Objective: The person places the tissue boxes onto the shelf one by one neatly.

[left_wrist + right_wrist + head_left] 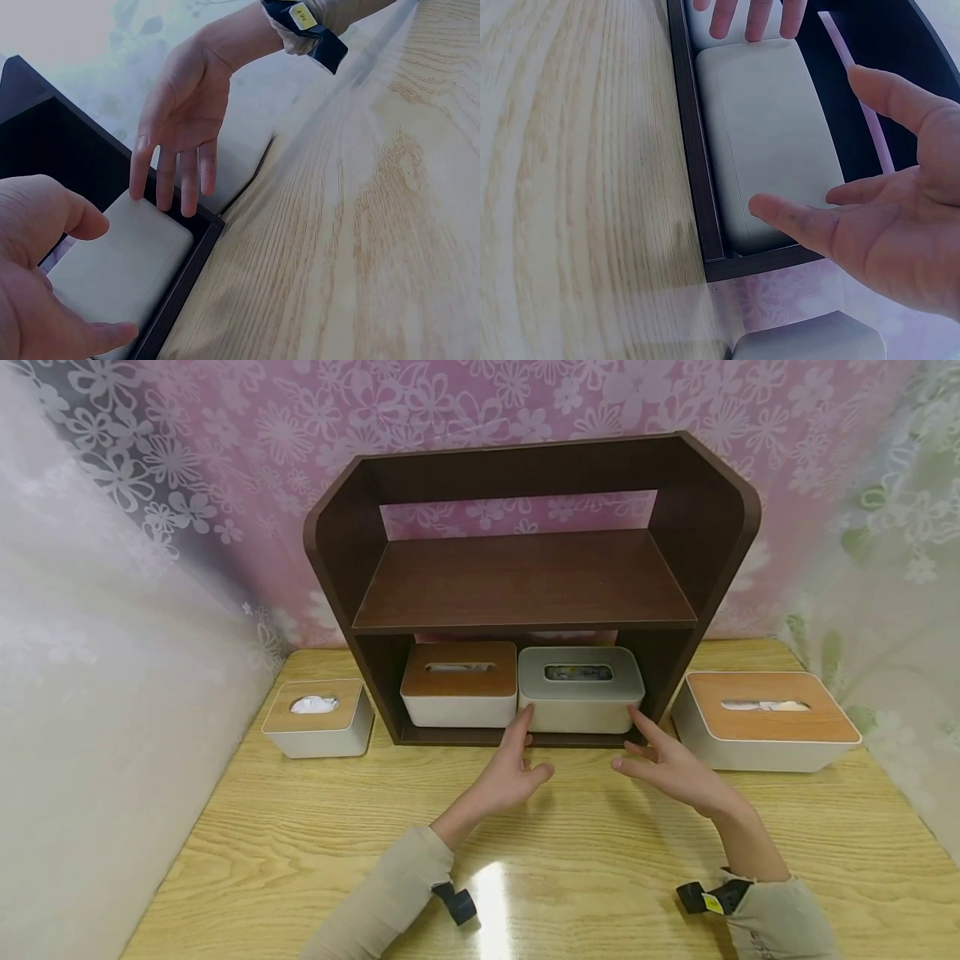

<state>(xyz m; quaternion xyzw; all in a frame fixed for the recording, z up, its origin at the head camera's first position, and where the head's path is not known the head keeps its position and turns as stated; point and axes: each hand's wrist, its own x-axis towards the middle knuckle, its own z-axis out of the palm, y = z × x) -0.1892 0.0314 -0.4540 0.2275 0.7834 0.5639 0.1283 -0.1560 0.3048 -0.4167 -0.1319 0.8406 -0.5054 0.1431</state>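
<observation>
While both hands flank it, grey tissue box [580, 700] sits in shelf [525, 585] bottom bay.
Left hand [512, 770] at 9 o'clock, right hand [672, 762] at 3, both released; likely light, rigid, smooth (grip the short ends).

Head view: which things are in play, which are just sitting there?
In play:
left hand
right hand
grey tissue box, between both hands
shelf holding it

Sitting there:
wood-lid box in shelf
small box
large box
table
</observation>
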